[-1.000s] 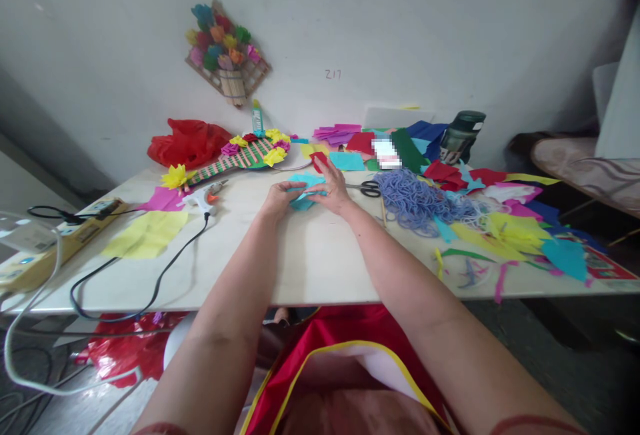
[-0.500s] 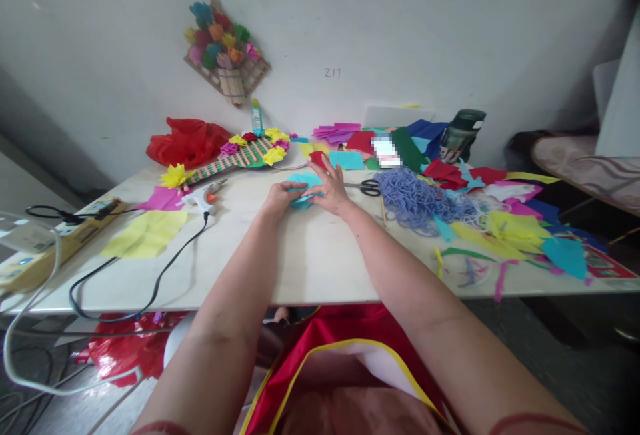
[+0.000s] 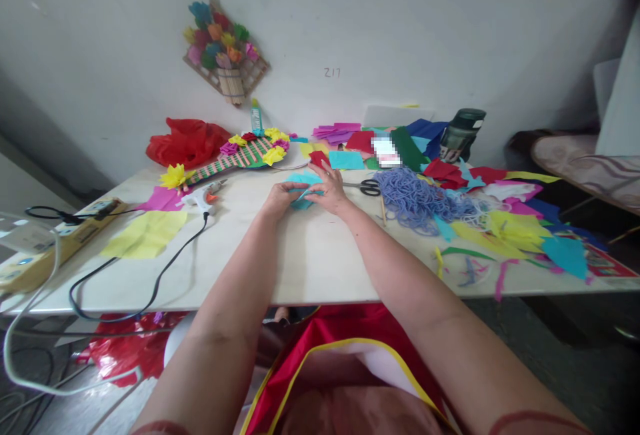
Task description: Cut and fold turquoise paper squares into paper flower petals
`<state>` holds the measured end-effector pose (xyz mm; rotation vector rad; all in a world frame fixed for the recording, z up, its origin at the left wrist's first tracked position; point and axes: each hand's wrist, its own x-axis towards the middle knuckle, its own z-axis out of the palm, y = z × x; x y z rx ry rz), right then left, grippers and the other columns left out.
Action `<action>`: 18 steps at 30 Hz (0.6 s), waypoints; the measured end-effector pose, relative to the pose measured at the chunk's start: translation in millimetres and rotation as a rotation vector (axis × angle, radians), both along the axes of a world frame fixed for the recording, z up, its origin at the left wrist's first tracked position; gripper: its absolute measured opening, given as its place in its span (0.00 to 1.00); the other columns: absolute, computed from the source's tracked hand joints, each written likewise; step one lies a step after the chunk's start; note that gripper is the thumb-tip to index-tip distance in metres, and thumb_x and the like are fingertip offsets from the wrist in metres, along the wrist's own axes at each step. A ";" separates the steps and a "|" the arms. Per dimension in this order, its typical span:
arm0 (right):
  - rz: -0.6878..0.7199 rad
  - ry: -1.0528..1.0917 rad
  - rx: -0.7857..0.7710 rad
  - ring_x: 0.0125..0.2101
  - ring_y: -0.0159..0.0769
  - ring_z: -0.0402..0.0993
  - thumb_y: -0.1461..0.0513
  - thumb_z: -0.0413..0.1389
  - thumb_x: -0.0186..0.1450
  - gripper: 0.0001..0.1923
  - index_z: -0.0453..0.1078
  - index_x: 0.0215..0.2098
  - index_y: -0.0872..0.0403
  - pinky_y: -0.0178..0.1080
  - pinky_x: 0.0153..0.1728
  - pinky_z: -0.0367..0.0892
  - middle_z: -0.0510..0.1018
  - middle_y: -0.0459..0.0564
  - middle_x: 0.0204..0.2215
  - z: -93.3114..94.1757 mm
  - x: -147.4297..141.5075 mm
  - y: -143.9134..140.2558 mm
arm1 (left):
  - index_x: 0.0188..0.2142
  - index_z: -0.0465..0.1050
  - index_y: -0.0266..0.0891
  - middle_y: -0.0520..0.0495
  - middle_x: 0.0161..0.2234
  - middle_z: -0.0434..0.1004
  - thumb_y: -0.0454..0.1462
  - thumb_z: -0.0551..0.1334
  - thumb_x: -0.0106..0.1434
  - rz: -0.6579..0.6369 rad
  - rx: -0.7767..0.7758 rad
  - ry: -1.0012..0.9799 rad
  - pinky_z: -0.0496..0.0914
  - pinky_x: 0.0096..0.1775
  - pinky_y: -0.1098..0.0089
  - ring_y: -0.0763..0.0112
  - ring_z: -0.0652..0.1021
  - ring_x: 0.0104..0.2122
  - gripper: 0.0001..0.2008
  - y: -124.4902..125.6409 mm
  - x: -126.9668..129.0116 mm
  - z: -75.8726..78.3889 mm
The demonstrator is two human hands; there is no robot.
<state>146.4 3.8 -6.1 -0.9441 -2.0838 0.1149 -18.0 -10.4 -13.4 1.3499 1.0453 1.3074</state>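
Both hands meet at the far-middle of the table [image 3: 310, 255]. L hand [image 3: 281, 199] pinches the teal paper [image 3: 303, 181] at its edge, and R hand [image 3: 330, 191] lies flat on it, fingers spread. Scissors [image 3: 369, 187] and blue yarn pile [image 3: 417, 198] lie just to the right. Glue gun [image 3: 204, 198] is on the left. Dark jar [image 3: 461, 133] stands near the wall, contents not visible.
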 end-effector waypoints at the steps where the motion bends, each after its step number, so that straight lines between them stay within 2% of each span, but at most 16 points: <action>1: 0.002 0.006 -0.004 0.61 0.47 0.43 0.58 0.61 0.52 0.02 0.75 0.25 0.46 0.57 0.57 0.36 0.62 0.41 0.56 -0.3 -0.2 0.4 | 0.33 0.77 0.35 0.49 0.24 0.76 0.37 0.69 0.39 -0.004 0.000 -0.001 0.65 0.29 0.73 0.77 0.71 0.21 0.18 0.1 -0.2 0.0; 7: -0.003 0.027 -0.029 0.59 0.46 0.49 0.58 0.61 0.51 0.02 0.75 0.22 0.47 0.56 0.56 0.39 0.65 0.42 0.54 -1.6 0.6 3.5 | 0.34 0.77 0.35 0.49 0.25 0.76 0.35 0.68 0.38 -0.002 -0.025 0.002 0.65 0.28 0.73 0.76 0.71 0.21 0.19 -1.8 0.3 2.8; 12: -0.005 0.036 -0.050 0.59 0.45 0.49 0.59 0.61 0.51 0.04 0.73 0.20 0.48 0.55 0.56 0.38 0.66 0.41 0.53 -3.8 0.9 6.3 | 0.35 0.77 0.35 0.50 0.23 0.75 0.33 0.66 0.38 -0.021 -0.079 0.010 0.64 0.27 0.72 0.76 0.70 0.20 0.20 -4.7 1.5 7.2; 18: -0.036 0.048 -0.022 0.56 0.47 0.53 0.60 0.62 0.51 0.06 0.72 0.18 0.50 0.55 0.55 0.45 0.68 0.44 0.52 -4.8 -1.3 6.4 | 0.33 0.78 0.34 0.46 0.26 0.76 0.39 0.63 0.44 0.010 -0.082 -0.026 0.67 0.29 0.69 0.71 0.72 0.24 0.16 -4.5 1.7 9.5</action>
